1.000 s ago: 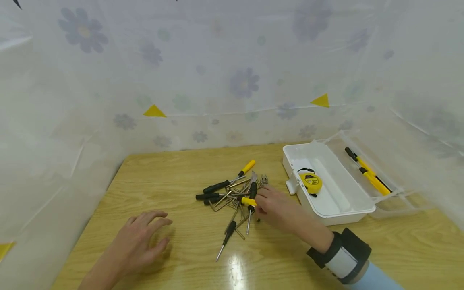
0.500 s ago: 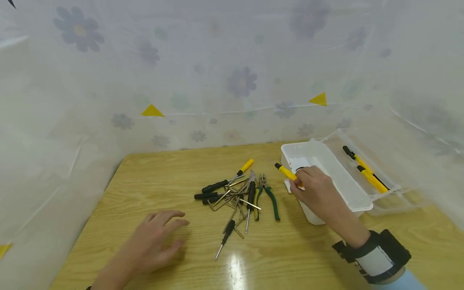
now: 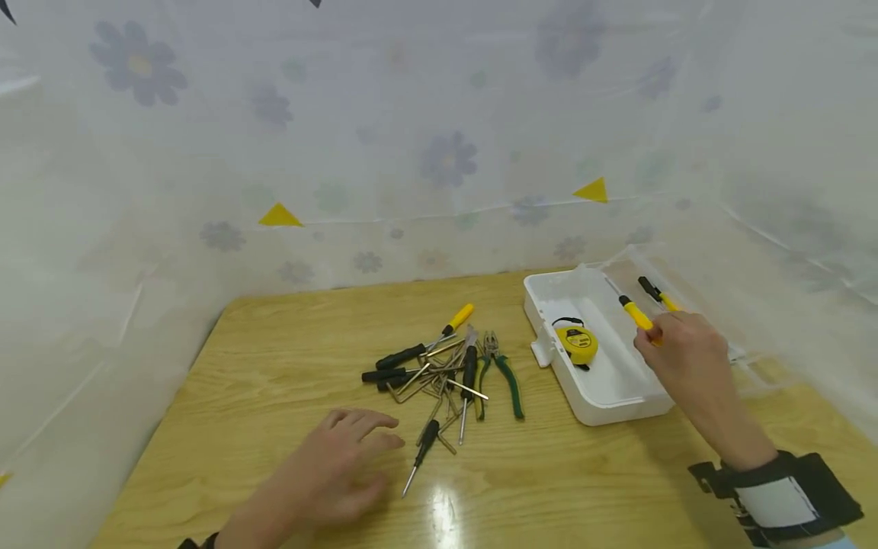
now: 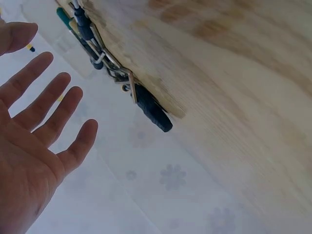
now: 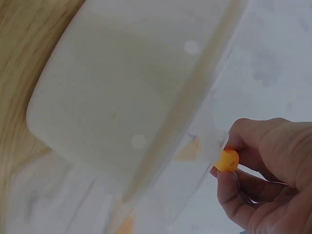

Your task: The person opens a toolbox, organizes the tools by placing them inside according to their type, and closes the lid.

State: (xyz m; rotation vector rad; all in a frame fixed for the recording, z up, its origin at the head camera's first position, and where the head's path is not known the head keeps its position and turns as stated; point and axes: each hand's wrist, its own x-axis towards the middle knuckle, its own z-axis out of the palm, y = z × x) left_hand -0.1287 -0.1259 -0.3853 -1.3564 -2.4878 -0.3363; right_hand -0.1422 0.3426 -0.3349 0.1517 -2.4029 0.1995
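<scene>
My right hand (image 3: 689, 351) pinches the yellow handle of a screwdriver (image 3: 636, 313) over the right side of the white toolbox (image 3: 593, 412), its shaft pointing away. The round handle end (image 5: 227, 160) shows between thumb and fingers in the right wrist view. My left hand (image 3: 343, 465) hovers over the table with loosely spread fingers and holds nothing. Nearest to it lies a small black-handled screwdriver (image 3: 427, 442). Beyond are several hex keys (image 3: 414, 386), more screwdrivers and green-handled pliers (image 3: 511, 385). A yellow tape measure (image 3: 578, 345) lies inside the toolbox.
The toolbox's clear lid (image 3: 757, 377) lies open to the right, with a black-and-yellow tool (image 3: 652, 290) in it, partly hidden by my right hand. Flowered white sheeting (image 3: 446, 160) walls the wooden table (image 3: 274, 358) at the back and sides.
My right hand has lifted the yellow screwdriver out of the pile and carried it right, across the toolbox. The pliers have come into full view. My left hand has moved right, toward the pile.
</scene>
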